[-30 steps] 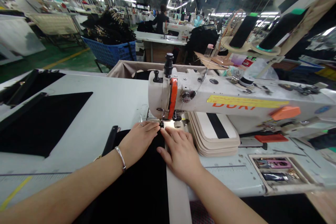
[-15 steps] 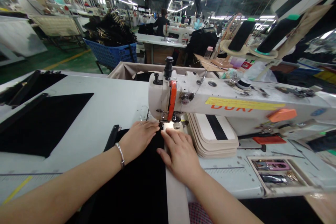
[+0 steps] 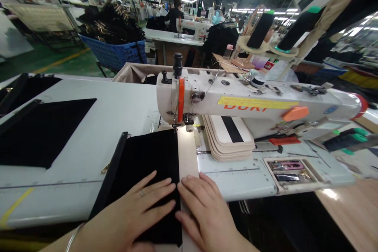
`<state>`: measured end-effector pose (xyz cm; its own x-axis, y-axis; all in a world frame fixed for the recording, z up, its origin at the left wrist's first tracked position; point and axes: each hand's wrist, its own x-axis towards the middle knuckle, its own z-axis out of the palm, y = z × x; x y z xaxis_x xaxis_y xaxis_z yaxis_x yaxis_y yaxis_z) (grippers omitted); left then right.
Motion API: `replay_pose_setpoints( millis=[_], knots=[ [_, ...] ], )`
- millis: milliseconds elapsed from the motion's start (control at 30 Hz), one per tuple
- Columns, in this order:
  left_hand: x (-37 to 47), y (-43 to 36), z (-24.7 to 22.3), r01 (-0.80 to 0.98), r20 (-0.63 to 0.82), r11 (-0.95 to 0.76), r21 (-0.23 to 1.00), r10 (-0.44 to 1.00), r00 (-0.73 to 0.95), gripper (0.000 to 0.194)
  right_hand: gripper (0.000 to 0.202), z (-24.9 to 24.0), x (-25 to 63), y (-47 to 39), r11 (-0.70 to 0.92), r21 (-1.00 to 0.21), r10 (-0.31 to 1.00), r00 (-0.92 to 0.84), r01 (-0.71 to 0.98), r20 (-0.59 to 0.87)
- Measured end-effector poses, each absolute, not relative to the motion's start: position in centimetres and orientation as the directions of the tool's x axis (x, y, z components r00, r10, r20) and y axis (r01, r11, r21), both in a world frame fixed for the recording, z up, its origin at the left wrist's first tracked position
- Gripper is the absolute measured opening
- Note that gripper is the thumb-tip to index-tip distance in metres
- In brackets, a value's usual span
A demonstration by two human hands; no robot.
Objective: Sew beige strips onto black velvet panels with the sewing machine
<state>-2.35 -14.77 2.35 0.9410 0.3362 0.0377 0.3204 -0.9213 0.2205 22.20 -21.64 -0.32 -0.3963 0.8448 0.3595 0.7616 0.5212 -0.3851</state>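
Observation:
My left hand (image 3: 150,201) lies flat with fingers spread on a black fabric panel (image 3: 147,153). The panel's far right corner reaches the needle area of a white sewing machine (image 3: 212,94). My right hand (image 3: 203,208) rests with outstretched fingers on a light beige strip (image 3: 187,157) that runs along the panel's right edge and under the lit presser foot (image 3: 175,128). A dark, stiff-looking band (image 3: 110,169) borders the panel's left side. Both hands are near the table's front edge.
More black panels (image 3: 44,134) lie on the left of the table. Right of the needle sits a stack of beige rounded pieces (image 3: 230,138). A recessed tray (image 3: 292,173) holds small tools. Behind stand a blue basket (image 3: 115,55) of black pieces and thread cones (image 3: 261,29).
Both hands have slid back from the presser foot toward me along the panel and strip. The view has shifted slightly, showing more of the machine's right end.

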Motion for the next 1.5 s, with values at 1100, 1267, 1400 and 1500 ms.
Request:
replay_pose_setpoints(
  millis=[1100,1267,1400,1500],
  knots=[
    [0.2,-10.2,1.2,0.489,0.136,-0.864,0.121,0.502,0.854,0.052,0.02,-2.2,19.9,-24.1,0.609,-0.085,0.582,-0.372,0.789,0.723],
    [0.4,-8.8,1.5,0.504,0.13,-0.855,0.124,0.518,0.845,0.048,0.029,-2.1,20.0,-22.9,0.591,-0.127,0.592,-0.321,0.796,0.74],
    [0.8,-8.7,1.6,0.511,0.101,-0.855,0.089,0.518,0.849,0.048,0.028,-1.6,20.6,-21.9,0.646,-0.148,0.63,-0.413,0.749,0.658],
    [0.8,-10.3,1.7,0.476,0.113,-0.877,0.07,0.481,0.869,0.047,0.025,-1.5,20.9,-21.0,0.651,-0.166,0.634,-0.411,0.741,0.655]
  ],
)
